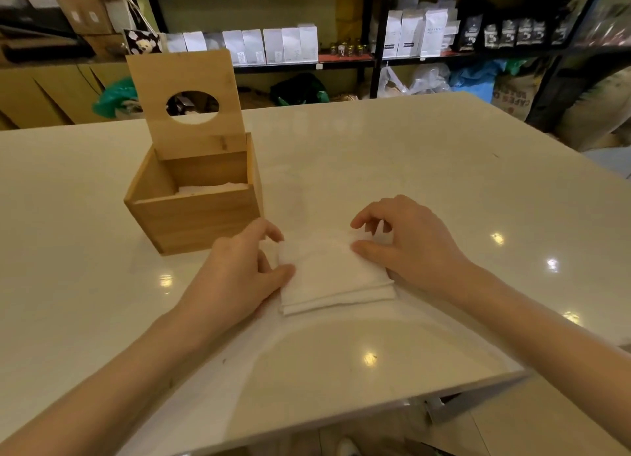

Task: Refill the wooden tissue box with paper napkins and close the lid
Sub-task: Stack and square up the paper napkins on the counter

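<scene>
A wooden tissue box (196,213) stands on the table at the left, its lid (186,76) with a round hole swung upright. A few white napkins (211,188) lie low inside it. In front of me a stack of folded white paper napkins (333,276) lies flat on the table. My left hand (239,271) touches the stack's left edge with thumb and fingers. My right hand (406,244) rests on its right side, thumb on top and fingers curled over the far corner. The stack is not lifted.
The glossy cream table (444,182) has its near edge right below my arms and a corner at the lower right. Black shelves (372,59) with white and black bags stand behind the table, with cardboard boxes at the far left.
</scene>
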{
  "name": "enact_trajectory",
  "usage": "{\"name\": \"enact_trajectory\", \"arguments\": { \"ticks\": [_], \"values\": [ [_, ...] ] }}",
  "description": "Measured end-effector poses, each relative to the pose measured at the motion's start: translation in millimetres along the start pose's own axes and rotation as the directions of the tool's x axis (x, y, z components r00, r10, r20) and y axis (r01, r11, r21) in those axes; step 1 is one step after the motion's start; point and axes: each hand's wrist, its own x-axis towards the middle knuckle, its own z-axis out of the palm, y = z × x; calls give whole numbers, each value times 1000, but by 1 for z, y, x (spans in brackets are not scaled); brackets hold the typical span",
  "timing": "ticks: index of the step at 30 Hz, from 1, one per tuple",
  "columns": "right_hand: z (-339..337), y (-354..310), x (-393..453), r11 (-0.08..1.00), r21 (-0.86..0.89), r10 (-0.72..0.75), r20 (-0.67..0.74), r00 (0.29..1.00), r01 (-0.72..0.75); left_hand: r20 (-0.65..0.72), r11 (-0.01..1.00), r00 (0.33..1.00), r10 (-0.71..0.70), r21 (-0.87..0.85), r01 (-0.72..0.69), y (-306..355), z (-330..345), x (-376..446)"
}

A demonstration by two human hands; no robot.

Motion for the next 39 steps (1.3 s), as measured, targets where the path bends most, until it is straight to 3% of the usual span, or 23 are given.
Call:
{"name": "enact_trajectory", "arguments": {
  "ticks": [3, 5, 8, 10, 14, 23, 31, 36, 39],
  "values": [
    [-4, 2, 0, 985, -121, -126, -31, 992, 121, -93, 988, 989, 116, 116, -105, -1, -2, -1],
    [-6, 5, 1, 961, -187, -200, 42, 979, 204, -93, 949, 963, 254, 214, -230, -2, -4, -1],
    [-5, 9, 2, 918, -276, -225, 227, 948, 284, 116, 823, 903, 414, 376, -425, -7, -4, 5],
    [-2, 11, 1, 900, -305, -229, 280, 932, 313, 200, 802, 885, 421, 373, -466, -10, 2, 6],
    [-1, 11, 2, 907, -288, -222, 291, 931, 306, 230, 883, 920, 317, 283, -375, -13, 11, 9],
    [-6, 1, 5, 965, -130, -183, 285, 941, 227, 182, 888, 916, 357, 238, -393, -6, 4, 16],
    [-15, -13, 3, 995, -14, -85, 318, 944, 94, 260, 923, 934, 246, 230, -307, 7, -7, 26],
    [-27, -24, 4, 986, 165, -64, 278, 958, 18, 270, 982, 945, 185, -5, -191, 6, -26, 21],
    [-33, -34, 10, 967, 256, -67, 251, 966, 1, 203, 978, 970, 133, -187, -95, 2, -45, 16]
  ]
}}
